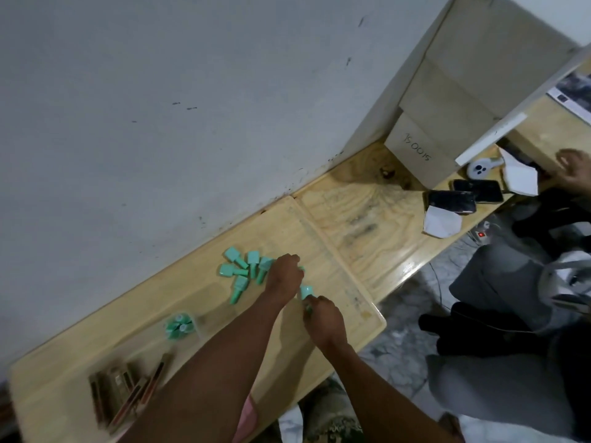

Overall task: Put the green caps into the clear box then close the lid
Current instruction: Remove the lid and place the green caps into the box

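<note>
The right hand (323,318) pinches one cap (306,291) between thumb and curled fingertips. The cap's broad end points up and away from the palm, and its narrow stem is buried in the grip. The left hand (284,276) lies knuckles-up at the near edge of the loose caps (241,271). Its fingers are curled down, and a sliver of green shows past the knuckles. Whether they already grip a cap or only rest on one I cannot tell, because the hand hides its own fingertips.

The box (182,326) stands well to the left of both hands, on the far side of the left forearm. It already has several caps bunched inside. The left hand is therefore the nearer one. The right hand would have to carry its cap across the left arm to reach the box (an awkward crossing, I judge, unless the left arm draws back first).

The caps are smooth, matte, mint-green plastic, each a flat rectangular head on a slimmer stem. They lie on their sides on the table (351,219), touching one another, with their long axes pointing every which way. The box is thin clear plastic and shows blurred here. The table is pale varnished wood with a glossy grain.
</note>
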